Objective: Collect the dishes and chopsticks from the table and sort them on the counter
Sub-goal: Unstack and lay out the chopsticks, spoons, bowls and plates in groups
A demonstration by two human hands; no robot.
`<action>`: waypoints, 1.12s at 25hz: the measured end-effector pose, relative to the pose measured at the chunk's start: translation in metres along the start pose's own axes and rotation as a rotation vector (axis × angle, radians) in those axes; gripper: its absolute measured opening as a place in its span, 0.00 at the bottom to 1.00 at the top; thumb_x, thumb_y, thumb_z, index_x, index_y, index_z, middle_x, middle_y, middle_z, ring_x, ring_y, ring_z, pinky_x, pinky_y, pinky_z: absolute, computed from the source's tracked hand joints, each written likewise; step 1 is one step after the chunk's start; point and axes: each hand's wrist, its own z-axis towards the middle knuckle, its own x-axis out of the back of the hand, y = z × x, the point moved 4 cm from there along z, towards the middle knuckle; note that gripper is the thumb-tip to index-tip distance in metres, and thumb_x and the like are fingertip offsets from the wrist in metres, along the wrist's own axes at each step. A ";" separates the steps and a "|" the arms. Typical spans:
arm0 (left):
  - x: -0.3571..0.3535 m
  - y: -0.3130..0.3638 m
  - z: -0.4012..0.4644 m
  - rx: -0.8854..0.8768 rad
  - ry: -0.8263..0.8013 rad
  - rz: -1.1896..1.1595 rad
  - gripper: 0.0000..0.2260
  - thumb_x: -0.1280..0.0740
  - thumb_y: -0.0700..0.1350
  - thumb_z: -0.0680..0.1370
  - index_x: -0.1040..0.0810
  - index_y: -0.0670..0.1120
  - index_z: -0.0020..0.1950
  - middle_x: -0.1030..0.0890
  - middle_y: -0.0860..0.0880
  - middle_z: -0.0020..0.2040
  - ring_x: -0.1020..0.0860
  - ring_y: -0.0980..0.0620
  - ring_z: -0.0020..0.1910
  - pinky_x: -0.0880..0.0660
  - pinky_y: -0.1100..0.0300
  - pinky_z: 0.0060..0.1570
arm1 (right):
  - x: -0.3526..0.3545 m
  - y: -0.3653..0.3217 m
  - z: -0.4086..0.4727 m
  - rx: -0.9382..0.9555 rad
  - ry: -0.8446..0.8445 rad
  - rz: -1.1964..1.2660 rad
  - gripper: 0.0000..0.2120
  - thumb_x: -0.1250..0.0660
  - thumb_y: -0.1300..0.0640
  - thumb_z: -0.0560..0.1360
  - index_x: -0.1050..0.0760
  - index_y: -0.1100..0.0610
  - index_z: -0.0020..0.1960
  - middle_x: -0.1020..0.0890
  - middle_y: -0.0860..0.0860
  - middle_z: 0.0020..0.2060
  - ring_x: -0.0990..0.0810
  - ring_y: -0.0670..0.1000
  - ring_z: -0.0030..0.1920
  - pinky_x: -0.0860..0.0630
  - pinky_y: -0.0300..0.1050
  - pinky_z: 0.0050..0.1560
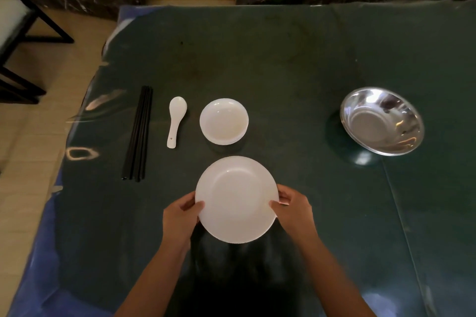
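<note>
Both hands — left hand (180,216), right hand (293,210) — grip the plate (235,199) at nine and three; chopsticks (139,134) lie at eleven, pointing twelve–six, nearer the left.

No text, label, brand, number or sign can be read anywhere in the picture; the white dishes, the steel bowl and the dark table cover carry no writing.

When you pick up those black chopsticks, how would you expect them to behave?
The chopsticks look thin, straight and stiff, probably light. Several lie loose side by side, so they may scatter or roll unless pinched together. Their glossy finish on the smooth table suggests slipperiness.
</note>
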 end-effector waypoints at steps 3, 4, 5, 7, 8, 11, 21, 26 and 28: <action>-0.039 0.009 -0.003 0.032 -0.096 -0.048 0.13 0.32 0.34 0.72 0.17 0.51 0.48 0.16 0.58 0.40 0.18 0.57 0.43 0.22 0.64 0.37 | 0.038 0.005 0.016 0.021 0.079 0.017 0.18 0.34 0.66 0.68 0.20 0.46 0.50 0.19 0.35 0.39 0.21 0.35 0.42 0.30 0.26 0.38; -0.055 0.016 -0.002 0.036 -0.122 -0.047 0.13 0.32 0.34 0.71 0.17 0.51 0.47 0.16 0.57 0.41 0.18 0.57 0.43 0.22 0.64 0.37 | 0.052 0.005 0.025 0.026 0.104 0.019 0.19 0.34 0.67 0.68 0.20 0.46 0.51 0.18 0.36 0.39 0.20 0.36 0.42 0.28 0.28 0.39; -0.073 0.024 0.000 0.031 -0.146 -0.057 0.12 0.32 0.35 0.71 0.17 0.51 0.47 0.16 0.55 0.42 0.18 0.56 0.44 0.22 0.63 0.37 | 0.066 0.003 0.036 0.031 0.127 0.024 0.19 0.34 0.67 0.68 0.19 0.47 0.51 0.17 0.38 0.40 0.19 0.39 0.43 0.26 0.31 0.41; -0.107 0.043 0.005 0.010 -0.196 -0.092 0.12 0.31 0.35 0.71 0.17 0.52 0.44 0.16 0.54 0.41 0.19 0.55 0.44 0.22 0.63 0.36 | 0.092 -0.001 0.059 0.051 0.165 0.034 0.19 0.34 0.68 0.68 0.19 0.50 0.52 0.16 0.43 0.41 0.17 0.46 0.45 0.23 0.41 0.48; -0.123 0.053 0.008 0.005 -0.216 -0.108 0.12 0.31 0.35 0.71 0.18 0.52 0.43 0.16 0.55 0.40 0.19 0.55 0.43 0.23 0.64 0.35 | 0.102 -0.004 0.072 0.067 0.177 0.037 0.18 0.34 0.69 0.68 0.19 0.51 0.52 0.16 0.45 0.41 0.17 0.47 0.45 0.23 0.43 0.50; -0.159 0.072 0.024 0.005 -0.257 -0.173 0.12 0.32 0.34 0.72 0.19 0.51 0.42 0.18 0.54 0.41 0.20 0.55 0.44 0.23 0.63 0.36 | 0.122 -0.011 0.107 0.098 0.210 0.049 0.17 0.35 0.68 0.68 0.19 0.52 0.52 0.16 0.46 0.42 0.17 0.50 0.47 0.22 0.47 0.52; -0.183 0.078 0.040 -0.332 -0.179 0.122 0.06 0.35 0.40 0.75 0.20 0.47 0.42 0.17 0.45 0.42 0.22 0.55 0.43 0.23 0.53 0.50 | 0.113 -0.006 0.144 0.110 0.304 0.181 0.17 0.38 0.65 0.72 0.22 0.52 0.57 0.16 0.46 0.47 0.19 0.49 0.50 0.23 0.45 0.53; -0.172 0.061 -0.005 -1.198 -0.089 0.860 0.25 0.28 0.50 0.70 0.27 0.45 0.65 0.23 0.46 0.64 0.25 0.49 0.63 0.29 0.51 0.61 | 0.111 0.008 0.095 0.641 0.398 -0.428 0.26 0.27 0.54 0.68 0.27 0.52 0.65 0.23 0.50 0.63 0.26 0.50 0.64 0.30 0.46 0.63; -0.180 0.060 -0.006 -1.436 -0.202 1.043 0.24 0.23 0.49 0.66 0.22 0.45 0.59 0.19 0.46 0.58 0.21 0.47 0.58 0.29 0.45 0.61 | 0.103 0.012 0.084 1.002 0.329 -0.795 0.21 0.25 0.53 0.67 0.22 0.53 0.59 0.20 0.50 0.59 0.24 0.53 0.63 0.33 0.57 0.67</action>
